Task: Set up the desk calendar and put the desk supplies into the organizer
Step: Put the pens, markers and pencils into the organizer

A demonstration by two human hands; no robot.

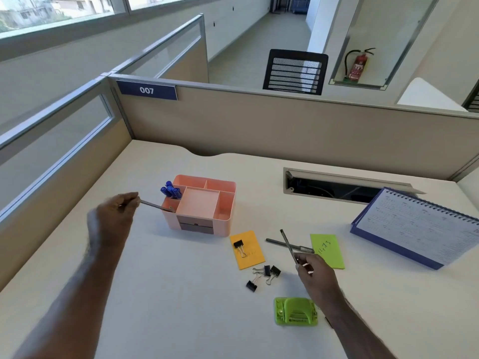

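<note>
Organizer (202, 206) on white cubicle desk (155, 294).

Left hand (114, 216) tips a pen (156, 206) into pink organizer (204, 203); right hand (315, 272) holds seemingly 1 pen (288, 246).

desk (160, 294) front-left: open | binder clips (263, 275), hole punch (296, 311): obstruct centre-right

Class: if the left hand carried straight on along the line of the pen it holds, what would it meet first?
Probably the pink organizer: the left hand aims its pen at the front-left compartment, beside the blue markers. Depth is uncertain.
</note>
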